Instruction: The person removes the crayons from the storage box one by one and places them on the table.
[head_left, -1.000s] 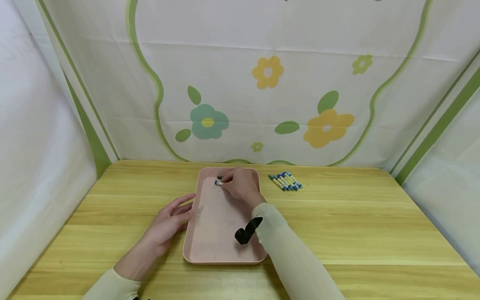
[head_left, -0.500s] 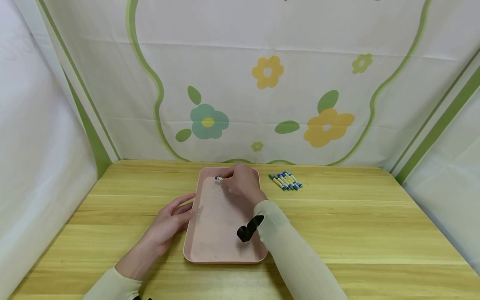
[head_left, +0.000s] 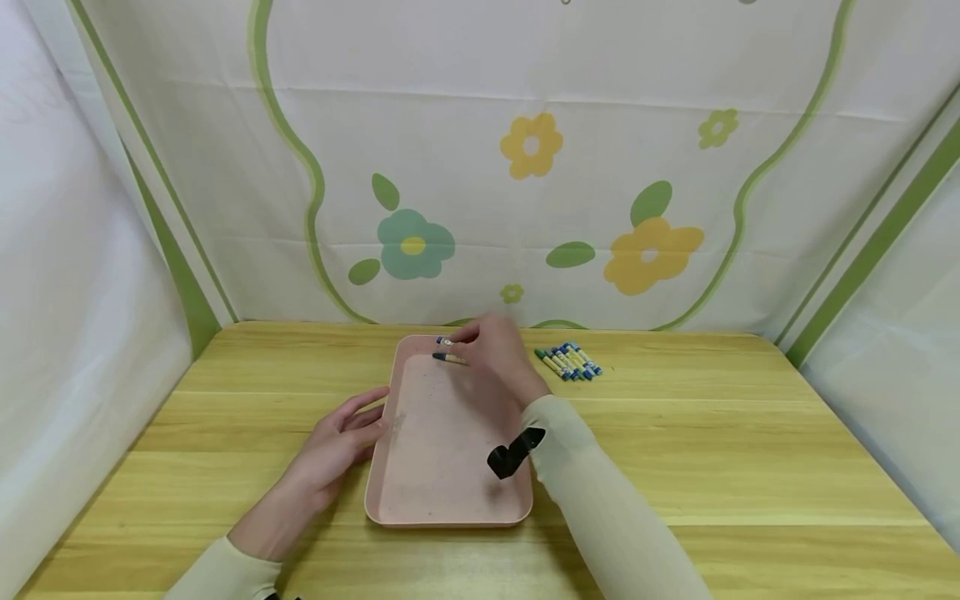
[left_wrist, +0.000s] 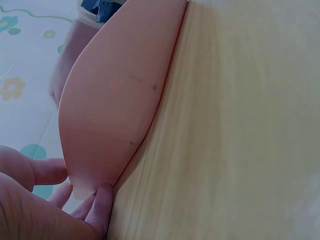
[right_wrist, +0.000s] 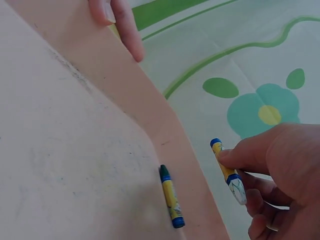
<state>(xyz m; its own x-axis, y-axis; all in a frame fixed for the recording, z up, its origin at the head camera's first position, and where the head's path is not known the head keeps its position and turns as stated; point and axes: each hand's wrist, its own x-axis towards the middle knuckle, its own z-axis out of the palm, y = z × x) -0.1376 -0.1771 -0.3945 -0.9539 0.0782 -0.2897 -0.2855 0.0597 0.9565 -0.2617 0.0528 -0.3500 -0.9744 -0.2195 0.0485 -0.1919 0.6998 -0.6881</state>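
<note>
My right hand (head_left: 498,350) pinches a white-tipped crayon (right_wrist: 231,176) in a blue and yellow wrapper between thumb and fingers. It is above the far end of a pink tray (head_left: 450,442). Beneath it, a dark green crayon (right_wrist: 171,197) lies in the tray along the far wall; the right hand partly covers it in the head view. My left hand (head_left: 341,450) rests against the tray's left side with its fingers fairly straight. In the left wrist view, its fingertips (left_wrist: 104,200) touch the tray's outer wall.
Several crayons (head_left: 570,362) lie side by side on the wooden table (head_left: 712,450), right of the tray's far end. A white cloth with printed flowers (head_left: 450,167) hangs behind the table. Dark smudges mark the tray floor.
My right hand has risen and moved toward the far edge with the white-tipped crayon. The dark green crayon in the tray shows more now. My left hand has stayed put.
</note>
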